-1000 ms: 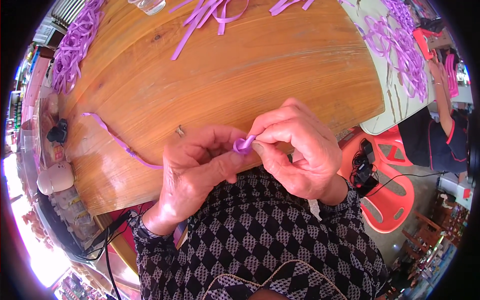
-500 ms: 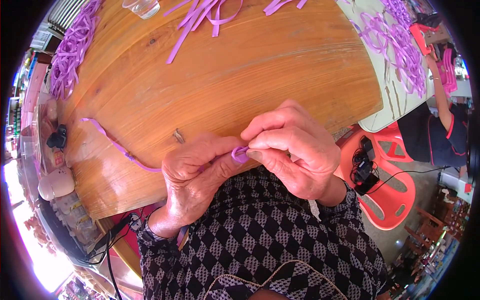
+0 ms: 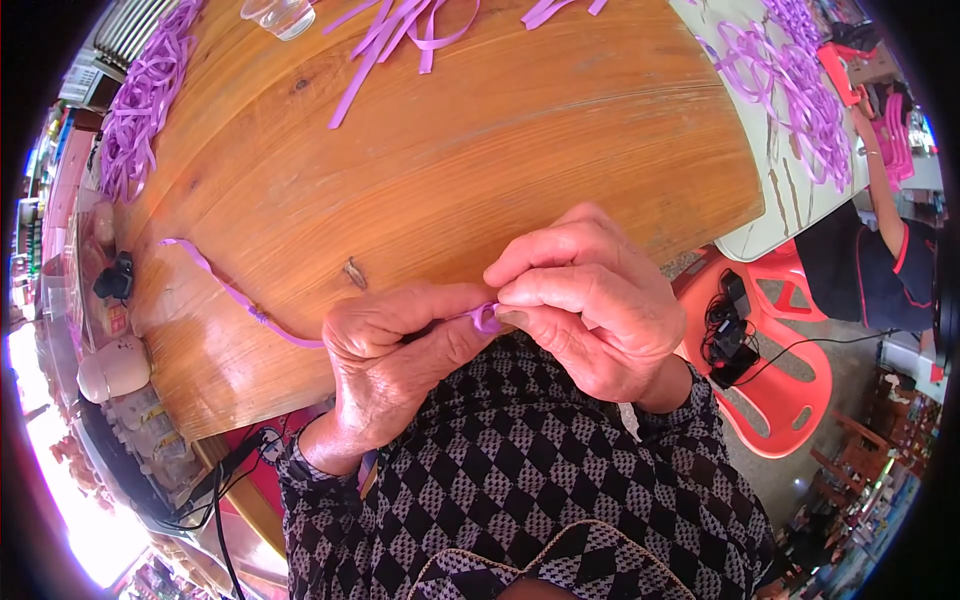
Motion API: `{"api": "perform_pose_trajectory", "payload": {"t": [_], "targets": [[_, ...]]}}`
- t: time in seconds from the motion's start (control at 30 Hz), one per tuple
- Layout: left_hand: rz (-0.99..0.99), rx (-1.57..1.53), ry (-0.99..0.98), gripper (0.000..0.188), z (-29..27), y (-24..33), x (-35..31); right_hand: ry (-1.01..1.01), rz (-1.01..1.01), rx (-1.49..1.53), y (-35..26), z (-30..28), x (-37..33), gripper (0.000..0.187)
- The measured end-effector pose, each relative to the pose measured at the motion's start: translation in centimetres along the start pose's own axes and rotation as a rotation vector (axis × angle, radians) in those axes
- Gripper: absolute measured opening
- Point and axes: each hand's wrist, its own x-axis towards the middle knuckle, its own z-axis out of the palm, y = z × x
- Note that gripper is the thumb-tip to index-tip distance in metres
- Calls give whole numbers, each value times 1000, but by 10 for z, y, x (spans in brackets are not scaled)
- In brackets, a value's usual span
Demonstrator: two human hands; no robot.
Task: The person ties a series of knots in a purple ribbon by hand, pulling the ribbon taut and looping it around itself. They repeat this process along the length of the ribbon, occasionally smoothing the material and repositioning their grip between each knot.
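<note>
Here we are at the near edge of the wooden table (image 3: 560, 150), and the purple ribbon (image 3: 486, 320) is right between the hands, curled into a small loop at the fingertips! The left hand (image 3: 400, 335) has thumb and forefinger closed on one side of it, its other fingers folded underneath and hard to make out; the right hand (image 3: 595, 305) pinches the other side, thumb against forefinger, the rest of its fingers curled in. A loose tail (image 3: 230, 288) trails out left across the wood, seemingly from beneath the left palm. This looks like featherweight stuff: thin, limp, perhaps a bit slick, hard to break but easy to twist or crease, so a fingertip pinch right beside the loop looks the best hold. The snag? Those very fingers hide much of the loop! Look around: loose strips (image 3: 375, 60) up at the far side, a clear cup (image 3: 280, 15) near them, a big purple heap (image 3: 148, 105) at far left, and another tangle (image 3: 795, 105) on the pale side table (image 3: 775, 220). Off to the right, black cables (image 3: 730, 335) lie on an orange stool (image 3: 800, 385), well apart from the hands.
</note>
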Motion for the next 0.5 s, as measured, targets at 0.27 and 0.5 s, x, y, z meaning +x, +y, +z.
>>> {"api": "perform_pose_trajectory", "payload": {"t": [0.27, 0.5], "targets": [[-195, -147, 27, 12, -2, -1, 3, -12, 142, 133, -3, 1, 2, 38], [-175, -168, -95, 12, -7, -5, 7, -214, 168, 242, 1, -1, 10, 39]]}}
